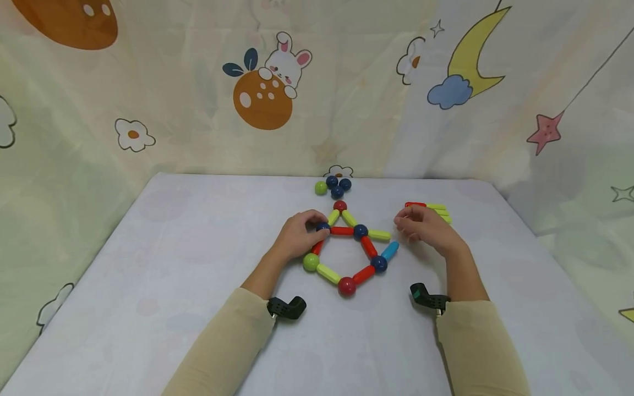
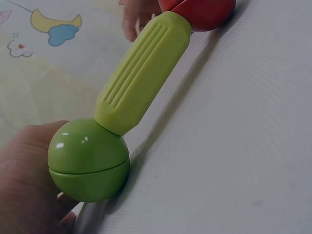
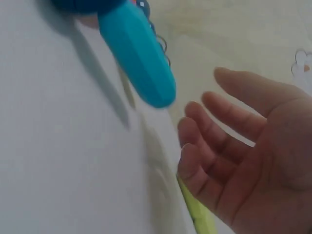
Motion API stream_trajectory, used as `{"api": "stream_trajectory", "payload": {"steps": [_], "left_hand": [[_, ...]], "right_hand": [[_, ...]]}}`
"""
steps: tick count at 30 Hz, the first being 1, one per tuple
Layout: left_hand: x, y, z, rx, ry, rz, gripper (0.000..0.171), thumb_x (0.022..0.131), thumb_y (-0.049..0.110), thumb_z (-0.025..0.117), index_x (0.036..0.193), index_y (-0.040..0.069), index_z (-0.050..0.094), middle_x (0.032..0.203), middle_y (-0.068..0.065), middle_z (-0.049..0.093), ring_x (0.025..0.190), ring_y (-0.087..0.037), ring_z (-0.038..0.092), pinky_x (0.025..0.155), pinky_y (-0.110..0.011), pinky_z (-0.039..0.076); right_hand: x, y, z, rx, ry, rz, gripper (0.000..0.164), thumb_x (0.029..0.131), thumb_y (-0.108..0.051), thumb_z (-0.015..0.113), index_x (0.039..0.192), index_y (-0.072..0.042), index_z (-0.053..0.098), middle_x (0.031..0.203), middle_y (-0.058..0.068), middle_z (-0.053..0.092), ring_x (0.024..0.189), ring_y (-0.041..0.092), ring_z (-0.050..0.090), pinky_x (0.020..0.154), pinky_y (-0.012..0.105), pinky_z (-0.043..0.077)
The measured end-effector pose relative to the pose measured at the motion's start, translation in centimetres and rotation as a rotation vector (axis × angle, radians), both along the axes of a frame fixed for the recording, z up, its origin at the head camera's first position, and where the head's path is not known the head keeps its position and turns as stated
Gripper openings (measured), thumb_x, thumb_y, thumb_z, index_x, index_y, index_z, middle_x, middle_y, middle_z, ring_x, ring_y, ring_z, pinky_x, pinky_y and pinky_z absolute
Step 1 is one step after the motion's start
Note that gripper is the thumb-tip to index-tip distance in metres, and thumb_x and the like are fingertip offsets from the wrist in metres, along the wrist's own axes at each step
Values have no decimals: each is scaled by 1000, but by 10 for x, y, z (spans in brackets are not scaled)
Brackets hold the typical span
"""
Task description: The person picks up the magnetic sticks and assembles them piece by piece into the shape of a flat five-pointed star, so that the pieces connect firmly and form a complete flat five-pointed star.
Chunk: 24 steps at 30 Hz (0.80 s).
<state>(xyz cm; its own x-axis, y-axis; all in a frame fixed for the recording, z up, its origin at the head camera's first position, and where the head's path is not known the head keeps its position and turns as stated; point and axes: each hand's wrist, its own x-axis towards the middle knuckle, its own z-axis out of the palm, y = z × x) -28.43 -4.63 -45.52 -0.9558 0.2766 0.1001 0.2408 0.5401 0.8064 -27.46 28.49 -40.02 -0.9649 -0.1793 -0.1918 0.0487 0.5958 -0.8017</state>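
A ring of red and yellow-green rods joined by balls lies on the table, with a small triangle of rods topped by a red ball (image 1: 340,206) behind it. My left hand (image 1: 297,234) grips a dark blue ball (image 1: 323,226) at the ring's left corner, its fingers partly hiding the ball. Nearest me in the ring are a green ball (image 2: 88,160) and a red ball (image 1: 347,286), joined by a yellow-green rod (image 2: 144,73). A light blue rod (image 3: 139,56) and a yellow-green rod (image 1: 379,235) point outward on the right. Beside them my right hand (image 3: 253,156) holds nothing, fingers loosely bent.
Behind the triangle sit a loose green ball (image 1: 321,187) and a few dark blue balls (image 1: 337,192). Spare yellow-green rods (image 1: 437,207) and a red rod (image 1: 415,204) lie beyond my right hand. A printed cloth (image 1: 198,99) hangs along the table's back edge.
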Motion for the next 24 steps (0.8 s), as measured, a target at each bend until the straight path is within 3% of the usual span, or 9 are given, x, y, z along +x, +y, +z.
{"api": "stream_trajectory", "payload": {"steps": [6, 12, 24], "left_hand": [[-1, 0, 1, 14, 2, 1, 28, 96, 29, 73, 121, 20, 69, 124, 0, 70, 119, -22, 60, 110, -44, 48], [1, 2, 2, 7, -1, -14, 29, 96, 29, 73, 122, 18, 69, 125, -1, 70, 119, -23, 60, 110, -44, 48], [2, 0, 4, 3, -4, -10, 28, 96, 30, 73, 121, 18, 70, 123, -1, 70, 117, -22, 59, 108, -44, 48]], "right_hand": [[-5, -24, 13, 20, 131, -25, 48, 105, -39, 59, 138, -5, 55, 132, 18, 62, 115, 33, 63, 84, 24, 58], [-9, -44, 17, 38, 161, -45, 49, 105, -35, 60, 146, -9, 52, 140, 18, 59, 123, 35, 59, 97, 44, 57], [-46, -85, 23, 92, 210, -37, 45, 103, -29, 62, 144, -12, 55, 141, 19, 59, 130, 38, 55, 101, 52, 56]]}}
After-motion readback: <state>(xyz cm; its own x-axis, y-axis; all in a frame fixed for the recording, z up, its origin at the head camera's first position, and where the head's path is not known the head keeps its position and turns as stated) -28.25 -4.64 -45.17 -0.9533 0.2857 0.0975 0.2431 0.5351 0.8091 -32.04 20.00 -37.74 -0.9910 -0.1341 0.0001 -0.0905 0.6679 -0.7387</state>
